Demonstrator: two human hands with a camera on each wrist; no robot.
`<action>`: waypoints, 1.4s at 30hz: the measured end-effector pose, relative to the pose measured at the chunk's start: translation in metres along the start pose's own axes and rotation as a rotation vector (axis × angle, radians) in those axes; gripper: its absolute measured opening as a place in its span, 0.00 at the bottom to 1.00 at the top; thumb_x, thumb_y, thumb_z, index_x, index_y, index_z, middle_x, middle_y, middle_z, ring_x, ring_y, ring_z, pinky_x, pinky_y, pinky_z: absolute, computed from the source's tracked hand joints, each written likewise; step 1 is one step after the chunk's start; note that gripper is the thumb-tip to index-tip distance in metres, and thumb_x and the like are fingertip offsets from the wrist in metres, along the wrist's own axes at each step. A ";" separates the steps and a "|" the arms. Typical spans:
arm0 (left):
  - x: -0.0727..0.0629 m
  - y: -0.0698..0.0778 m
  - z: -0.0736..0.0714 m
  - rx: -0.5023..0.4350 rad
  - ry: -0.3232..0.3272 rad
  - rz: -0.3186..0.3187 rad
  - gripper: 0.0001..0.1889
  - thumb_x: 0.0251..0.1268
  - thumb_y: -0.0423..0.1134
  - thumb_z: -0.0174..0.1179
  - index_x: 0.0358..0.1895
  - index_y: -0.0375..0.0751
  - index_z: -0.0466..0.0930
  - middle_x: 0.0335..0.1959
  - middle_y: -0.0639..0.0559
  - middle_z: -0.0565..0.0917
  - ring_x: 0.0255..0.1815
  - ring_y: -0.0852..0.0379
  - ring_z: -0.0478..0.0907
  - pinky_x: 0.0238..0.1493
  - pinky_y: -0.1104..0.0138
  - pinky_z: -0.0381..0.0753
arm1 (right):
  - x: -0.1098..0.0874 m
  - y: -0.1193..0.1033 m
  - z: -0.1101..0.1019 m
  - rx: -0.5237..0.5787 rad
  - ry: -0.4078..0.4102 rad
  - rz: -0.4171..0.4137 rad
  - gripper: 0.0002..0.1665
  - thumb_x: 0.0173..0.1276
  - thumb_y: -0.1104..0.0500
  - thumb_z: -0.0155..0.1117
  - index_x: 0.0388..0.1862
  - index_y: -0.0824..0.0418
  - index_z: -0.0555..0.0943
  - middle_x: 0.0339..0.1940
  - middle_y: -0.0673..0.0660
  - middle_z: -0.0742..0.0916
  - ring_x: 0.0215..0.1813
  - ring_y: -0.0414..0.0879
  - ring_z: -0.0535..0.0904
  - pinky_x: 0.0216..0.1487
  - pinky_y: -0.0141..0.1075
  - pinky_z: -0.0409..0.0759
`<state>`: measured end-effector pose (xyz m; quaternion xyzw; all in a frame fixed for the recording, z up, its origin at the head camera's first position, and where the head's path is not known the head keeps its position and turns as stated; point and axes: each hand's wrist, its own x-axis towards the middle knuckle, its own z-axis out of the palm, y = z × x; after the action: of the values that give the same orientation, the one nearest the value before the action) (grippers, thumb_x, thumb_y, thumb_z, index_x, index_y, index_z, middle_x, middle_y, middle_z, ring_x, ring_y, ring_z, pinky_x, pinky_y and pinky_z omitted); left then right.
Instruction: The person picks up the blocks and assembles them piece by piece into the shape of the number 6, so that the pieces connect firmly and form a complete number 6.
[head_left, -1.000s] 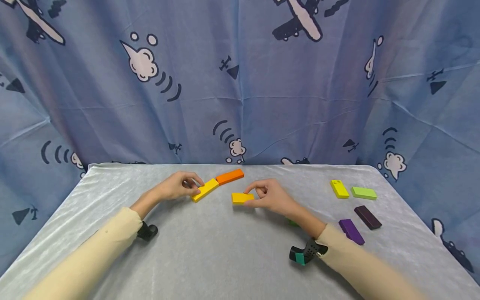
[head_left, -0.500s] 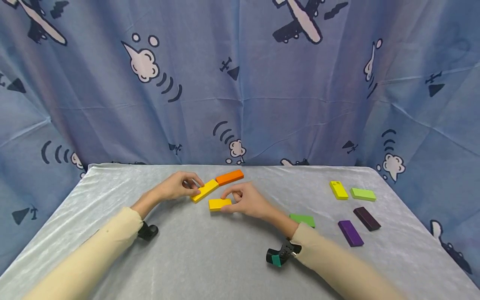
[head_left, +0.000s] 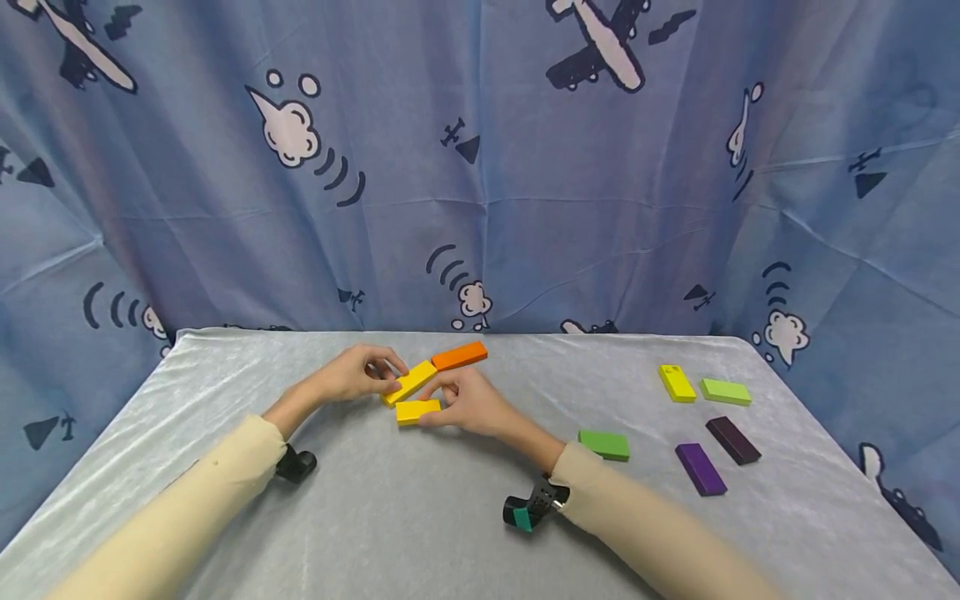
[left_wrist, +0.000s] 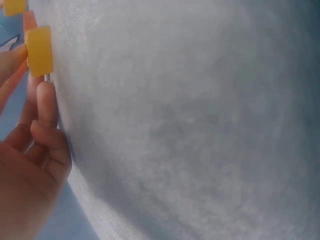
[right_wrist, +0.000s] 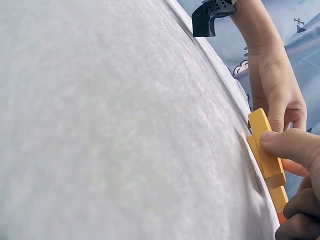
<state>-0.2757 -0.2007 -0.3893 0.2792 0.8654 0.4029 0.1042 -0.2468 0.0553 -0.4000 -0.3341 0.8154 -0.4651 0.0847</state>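
Observation:
My left hand (head_left: 358, 371) pinches the near end of a yellow block (head_left: 415, 379), which lies slanted on the cloth. An orange block (head_left: 460, 356) meets that block's far end. Between thumb and fingertips my right hand (head_left: 476, 404) grips a second yellow block (head_left: 411, 413), just in front of the first one. From the right wrist, the thumb presses the broad face of this gripped block (right_wrist: 267, 145), which overlaps the other yellow block (right_wrist: 279, 197) behind it. The left hand (right_wrist: 277, 87) shows beyond it there.
A green block (head_left: 604, 445) lies by the right forearm. Farther right are a bright yellow block (head_left: 677, 383), a light green block (head_left: 725, 392), a dark brown block (head_left: 732, 440) and a purple block (head_left: 701, 469). A blue patterned curtain (head_left: 480, 167) hangs behind the cloth-covered table (head_left: 375, 533).
My right hand has carried its yellow block leftward, up close to the slanted one, uncovering the green block by the forearm. The left hand has stayed in place.

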 end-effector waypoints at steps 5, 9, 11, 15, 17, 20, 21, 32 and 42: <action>0.000 -0.001 0.001 0.008 0.001 0.005 0.10 0.68 0.31 0.67 0.50 0.36 0.86 0.37 0.50 0.86 0.38 0.53 0.82 0.42 0.61 0.82 | 0.004 -0.001 0.005 0.003 -0.006 0.015 0.15 0.57 0.61 0.82 0.42 0.64 0.88 0.13 0.47 0.65 0.15 0.38 0.57 0.19 0.31 0.58; 0.000 -0.001 0.001 0.003 0.000 0.007 0.10 0.68 0.31 0.67 0.50 0.36 0.86 0.37 0.50 0.86 0.38 0.53 0.82 0.42 0.61 0.82 | 0.006 -0.001 0.009 -0.013 -0.005 0.026 0.15 0.56 0.62 0.82 0.41 0.63 0.88 0.12 0.47 0.65 0.15 0.38 0.57 0.19 0.31 0.58; 0.000 -0.001 0.000 -0.002 0.000 0.007 0.10 0.68 0.31 0.67 0.50 0.35 0.86 0.37 0.50 0.86 0.38 0.53 0.82 0.42 0.61 0.82 | 0.008 -0.001 0.010 -0.019 -0.001 0.025 0.15 0.56 0.63 0.82 0.41 0.63 0.88 0.12 0.47 0.66 0.15 0.38 0.57 0.19 0.31 0.58; 0.001 -0.001 0.000 -0.007 -0.001 0.009 0.10 0.69 0.30 0.67 0.50 0.35 0.85 0.36 0.50 0.86 0.37 0.52 0.82 0.42 0.61 0.82 | 0.009 -0.001 0.012 -0.025 0.006 0.036 0.14 0.56 0.63 0.82 0.41 0.64 0.88 0.12 0.47 0.66 0.15 0.38 0.57 0.19 0.31 0.58; 0.001 -0.002 0.000 -0.008 -0.003 0.010 0.10 0.69 0.30 0.66 0.50 0.35 0.85 0.37 0.49 0.86 0.38 0.52 0.83 0.42 0.61 0.82 | 0.010 -0.001 0.012 -0.028 0.010 0.044 0.14 0.56 0.63 0.83 0.40 0.64 0.88 0.12 0.47 0.66 0.15 0.38 0.58 0.18 0.31 0.58; 0.001 -0.003 0.000 -0.011 -0.005 0.012 0.10 0.69 0.30 0.66 0.51 0.35 0.85 0.37 0.49 0.86 0.38 0.51 0.83 0.42 0.61 0.82 | 0.010 -0.001 0.013 -0.042 0.015 0.056 0.14 0.56 0.62 0.83 0.40 0.63 0.88 0.12 0.47 0.67 0.15 0.38 0.58 0.18 0.31 0.59; 0.001 -0.003 0.000 -0.013 -0.006 0.014 0.10 0.69 0.29 0.66 0.51 0.35 0.85 0.37 0.49 0.86 0.38 0.51 0.83 0.42 0.61 0.82 | 0.010 -0.001 0.013 -0.045 0.017 0.060 0.14 0.56 0.62 0.83 0.40 0.63 0.88 0.12 0.47 0.67 0.15 0.38 0.58 0.18 0.31 0.59; 0.000 -0.001 0.000 -0.003 0.001 0.021 0.09 0.69 0.29 0.66 0.50 0.35 0.85 0.37 0.49 0.86 0.38 0.52 0.82 0.42 0.61 0.82 | 0.010 -0.002 0.014 -0.042 0.026 0.063 0.18 0.54 0.62 0.83 0.42 0.64 0.88 0.13 0.47 0.67 0.15 0.38 0.58 0.18 0.30 0.59; 0.001 -0.001 0.000 -0.011 0.002 -0.001 0.10 0.68 0.29 0.67 0.50 0.35 0.86 0.37 0.49 0.86 0.38 0.52 0.82 0.42 0.60 0.82 | 0.002 0.000 -0.004 0.002 0.033 0.058 0.17 0.57 0.61 0.82 0.43 0.66 0.88 0.12 0.48 0.65 0.15 0.40 0.58 0.19 0.31 0.58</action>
<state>-0.2764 -0.2003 -0.3899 0.2779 0.8633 0.4081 0.1049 -0.2502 0.0568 -0.3976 -0.3025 0.8255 -0.4689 0.0850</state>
